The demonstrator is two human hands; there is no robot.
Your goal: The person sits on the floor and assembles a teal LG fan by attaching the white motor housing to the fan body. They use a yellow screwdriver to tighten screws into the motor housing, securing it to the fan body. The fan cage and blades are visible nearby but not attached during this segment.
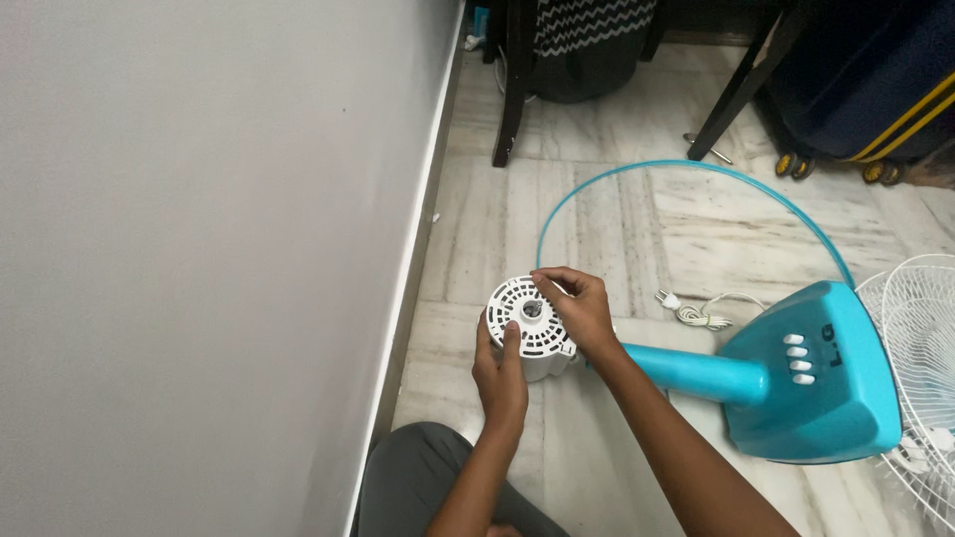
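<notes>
Low in the middle of the head view, my left hand point(500, 370) cupped the white motor housing point(529, 328) of a fan from below, its thumb pressed flat on the vented face just under the centre shaft point(532, 309), fingers wrapped around the housing's underside. My right hand point(582, 310) came over the top right edge, fingertips pinched closed on the rim of that vented face. The housing sat at the end of a turquoise stem point(696, 372) running right to the turquoise base point(821, 373), which lay tipped on the marble floor point(597, 219).

A thin blue ring point(696, 169) arced across the upper centre; a white wire grille point(920, 358) showed at the right edge; the white plug and cord point(691, 310) lay just above the stem.

I judged the main risk to be slippage: the grip was only fingertip-deep, so a hard twist could let the housing roll, or strain its plastic vents.
</notes>
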